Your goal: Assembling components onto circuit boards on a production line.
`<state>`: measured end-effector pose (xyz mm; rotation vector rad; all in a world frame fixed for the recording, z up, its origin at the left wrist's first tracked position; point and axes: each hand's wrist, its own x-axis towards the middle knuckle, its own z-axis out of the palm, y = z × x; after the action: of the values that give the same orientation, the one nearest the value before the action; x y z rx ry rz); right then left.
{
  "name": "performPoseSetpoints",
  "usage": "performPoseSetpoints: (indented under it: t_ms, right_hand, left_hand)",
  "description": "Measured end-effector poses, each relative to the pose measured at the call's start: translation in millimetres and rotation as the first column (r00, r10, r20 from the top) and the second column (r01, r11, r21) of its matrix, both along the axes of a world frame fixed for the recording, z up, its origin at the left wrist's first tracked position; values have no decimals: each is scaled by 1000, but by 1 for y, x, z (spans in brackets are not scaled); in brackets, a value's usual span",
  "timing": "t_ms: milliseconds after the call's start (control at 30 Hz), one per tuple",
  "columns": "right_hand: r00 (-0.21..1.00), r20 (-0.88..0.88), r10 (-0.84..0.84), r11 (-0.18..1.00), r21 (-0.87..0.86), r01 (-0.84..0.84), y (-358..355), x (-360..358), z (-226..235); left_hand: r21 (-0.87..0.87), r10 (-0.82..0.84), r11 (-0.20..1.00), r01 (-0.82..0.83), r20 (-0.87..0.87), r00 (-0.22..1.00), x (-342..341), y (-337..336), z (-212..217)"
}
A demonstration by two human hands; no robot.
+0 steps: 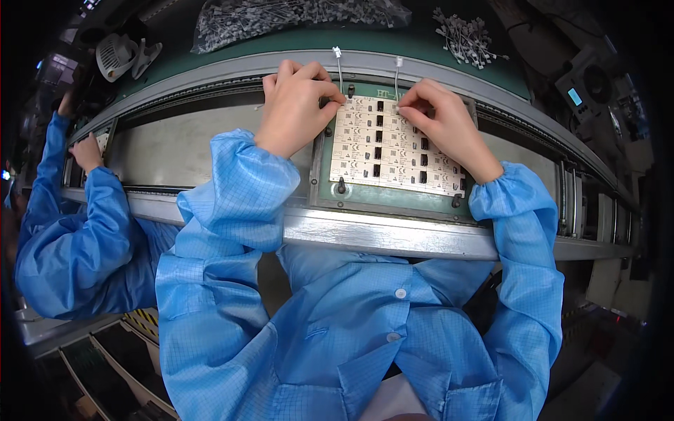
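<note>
A panel of small cream circuit boards (397,156) with black components lies in a green carrier plate (382,198) in front of me. At its upper left corner my left hand (296,105) is closed, thumb and forefinger pinched at the lower end of a short wire lead (338,55) with a white plug sticking up. Over the upper right part of the panel, my right hand (442,121) pinches the lower end of a second wire lead (399,63), its white plug also pointing up. The fingers hide both leads' lower ends.
The carrier sits across a conveyor with metal rails (386,234). Beyond it lie a clear bag of wire leads (295,19), a loose pile of leads (469,38) and a white clip-on fan (114,57). To the left, a co-worker's hand (87,153) is at the same line.
</note>
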<state>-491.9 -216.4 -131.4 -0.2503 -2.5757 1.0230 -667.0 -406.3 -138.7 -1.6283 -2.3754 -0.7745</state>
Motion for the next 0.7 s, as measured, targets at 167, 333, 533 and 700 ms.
performPoseSetpoints:
  t_ms: [167, 333, 533, 700]
  right_hand:
    - [995, 104, -1, 1000, -31, 4, -7, -14, 4]
    - [996, 92, 11, 1000, 10, -12, -4, -13, 4]
    - [999, 5, 33, 899, 437, -32, -6, -11, 3]
    - [995, -66, 81, 862, 505, -36, -17, -15, 4]
  left_hand:
    - [-14, 2, 1000, -2, -2, 1000, 1, -5, 3]
    - [2, -93, 996, 93, -54, 994, 0, -3, 3]
    - [-32, -142, 990, 138, -224, 964, 9, -12, 4]
    - [-70, -153, 988, 140, -251, 956, 6, -18, 7]
